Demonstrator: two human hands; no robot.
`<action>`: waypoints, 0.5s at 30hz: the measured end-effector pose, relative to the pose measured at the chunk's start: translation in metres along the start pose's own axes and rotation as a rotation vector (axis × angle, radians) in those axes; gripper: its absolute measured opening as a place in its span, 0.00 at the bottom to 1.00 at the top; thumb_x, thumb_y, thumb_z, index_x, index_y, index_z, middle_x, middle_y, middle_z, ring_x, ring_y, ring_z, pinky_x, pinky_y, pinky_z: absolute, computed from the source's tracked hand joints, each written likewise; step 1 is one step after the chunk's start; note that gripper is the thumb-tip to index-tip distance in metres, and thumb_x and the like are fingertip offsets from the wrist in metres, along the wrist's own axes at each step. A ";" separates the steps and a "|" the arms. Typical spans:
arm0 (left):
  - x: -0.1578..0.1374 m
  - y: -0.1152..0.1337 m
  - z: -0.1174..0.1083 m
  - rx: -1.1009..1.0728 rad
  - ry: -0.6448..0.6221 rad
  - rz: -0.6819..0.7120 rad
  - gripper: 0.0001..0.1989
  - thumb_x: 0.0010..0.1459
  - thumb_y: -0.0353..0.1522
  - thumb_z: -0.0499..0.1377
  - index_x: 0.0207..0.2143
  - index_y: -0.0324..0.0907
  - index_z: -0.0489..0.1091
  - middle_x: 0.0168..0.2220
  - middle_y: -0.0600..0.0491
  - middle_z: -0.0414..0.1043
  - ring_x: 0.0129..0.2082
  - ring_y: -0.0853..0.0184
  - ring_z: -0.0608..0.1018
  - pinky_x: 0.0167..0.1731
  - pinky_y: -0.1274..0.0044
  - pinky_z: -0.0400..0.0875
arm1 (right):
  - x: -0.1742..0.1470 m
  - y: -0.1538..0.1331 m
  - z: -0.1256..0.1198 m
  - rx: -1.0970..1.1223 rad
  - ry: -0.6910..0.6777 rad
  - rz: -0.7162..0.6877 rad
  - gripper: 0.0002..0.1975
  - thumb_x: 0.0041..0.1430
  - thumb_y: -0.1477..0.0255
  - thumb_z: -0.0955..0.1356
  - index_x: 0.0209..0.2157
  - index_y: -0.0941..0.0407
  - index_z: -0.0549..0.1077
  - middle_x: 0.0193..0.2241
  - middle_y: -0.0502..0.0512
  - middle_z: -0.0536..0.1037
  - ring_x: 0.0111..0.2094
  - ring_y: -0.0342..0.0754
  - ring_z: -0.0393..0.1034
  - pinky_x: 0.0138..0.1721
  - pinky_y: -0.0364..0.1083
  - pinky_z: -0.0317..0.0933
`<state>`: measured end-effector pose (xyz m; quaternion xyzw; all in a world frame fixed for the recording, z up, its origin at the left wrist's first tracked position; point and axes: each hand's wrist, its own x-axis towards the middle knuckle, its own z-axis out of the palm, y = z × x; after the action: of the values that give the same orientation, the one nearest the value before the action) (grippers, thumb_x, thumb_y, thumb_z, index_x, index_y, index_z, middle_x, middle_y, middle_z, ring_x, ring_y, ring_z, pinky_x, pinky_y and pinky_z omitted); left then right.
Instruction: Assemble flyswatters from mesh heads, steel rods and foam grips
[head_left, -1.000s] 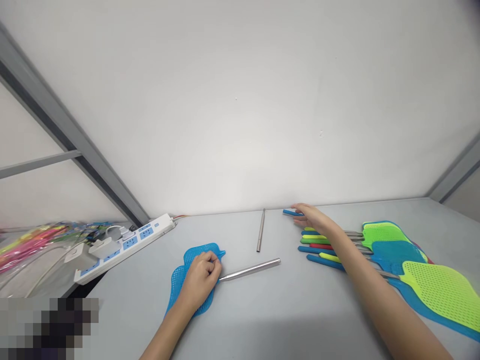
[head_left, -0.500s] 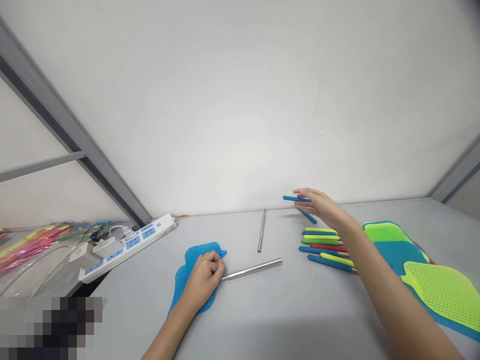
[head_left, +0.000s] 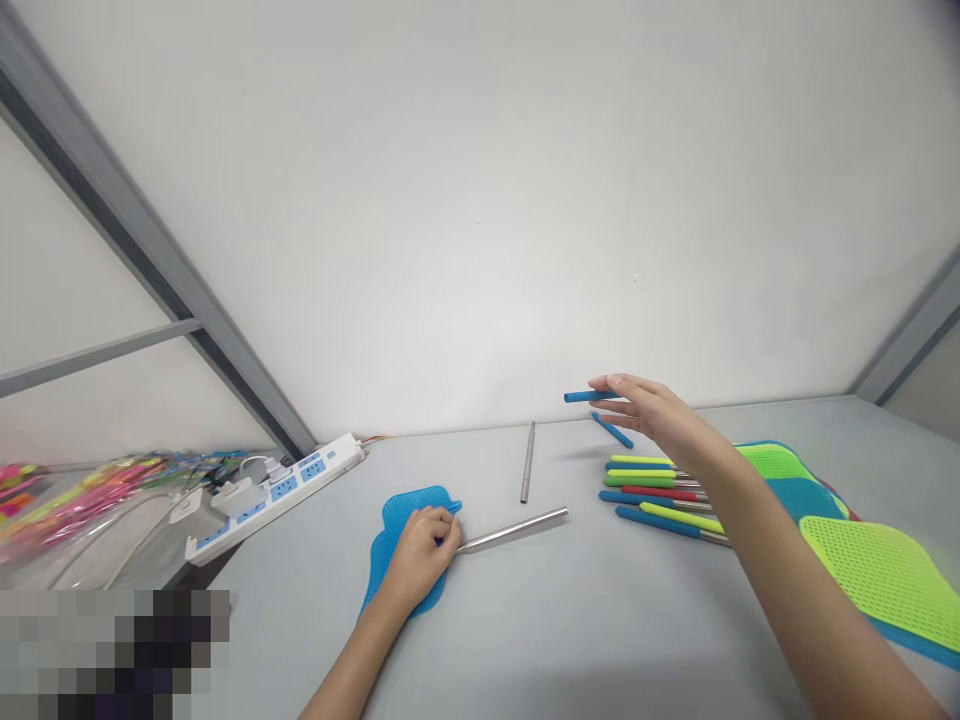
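My left hand [head_left: 424, 550] is closed at the thin end of a silver metal rod [head_left: 517, 528]. It rests over blue perforated fly swatter heads [head_left: 420, 500], whose lower part it hides. The rod's thick end points right, just above the table. My right hand [head_left: 641, 405] is raised near the wall, pinching a hollow blue handle sleeve [head_left: 585, 396] that points left. Below that hand another blue sleeve [head_left: 613, 430] lies at a slant on the table. A second metal rod [head_left: 528, 465] lies between my hands.
Several rods with coloured handles [head_left: 641, 481] lie in a row at right. Beyond my right forearm are stacked green and blue swatter heads [head_left: 877, 565]. A white power strip [head_left: 277, 495] with plugs and plastic-wrapped colourful items [head_left: 90, 500] occupy the left. The wall [head_left: 480, 300] bounds the back.
The view has shifted slightly, so the left-hand items appear farther right. Both hands keep their holds, with the right hand still raised with the blue sleeve.
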<state>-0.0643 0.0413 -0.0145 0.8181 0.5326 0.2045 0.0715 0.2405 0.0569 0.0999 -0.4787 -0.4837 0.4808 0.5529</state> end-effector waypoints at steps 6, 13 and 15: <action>-0.001 0.000 -0.001 -0.054 0.007 0.014 0.22 0.56 0.34 0.42 0.11 0.41 0.58 0.16 0.57 0.64 0.22 0.71 0.67 0.32 0.76 0.58 | -0.018 0.025 0.002 -0.012 0.023 -0.095 0.14 0.49 0.63 0.64 0.33 0.57 0.72 0.40 0.56 0.71 0.41 0.49 0.65 0.41 0.46 0.61; -0.004 0.007 -0.003 -0.070 0.033 0.022 0.22 0.56 0.35 0.42 0.11 0.41 0.60 0.17 0.58 0.65 0.22 0.72 0.67 0.34 0.76 0.58 | -0.043 0.095 0.000 -0.101 0.220 -0.095 0.15 0.47 0.59 0.63 0.27 0.55 0.72 0.34 0.53 0.72 0.35 0.46 0.66 0.37 0.45 0.62; -0.006 0.008 -0.002 -0.039 0.044 0.038 0.23 0.56 0.34 0.42 0.11 0.41 0.59 0.17 0.57 0.64 0.22 0.72 0.67 0.35 0.76 0.58 | -0.048 0.106 0.002 -0.110 0.202 -0.136 0.15 0.47 0.59 0.63 0.26 0.55 0.73 0.35 0.54 0.71 0.37 0.48 0.65 0.37 0.45 0.61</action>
<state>-0.0603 0.0324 -0.0111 0.8219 0.5143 0.2341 0.0717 0.2277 0.0173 -0.0089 -0.5205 -0.4827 0.3642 0.6029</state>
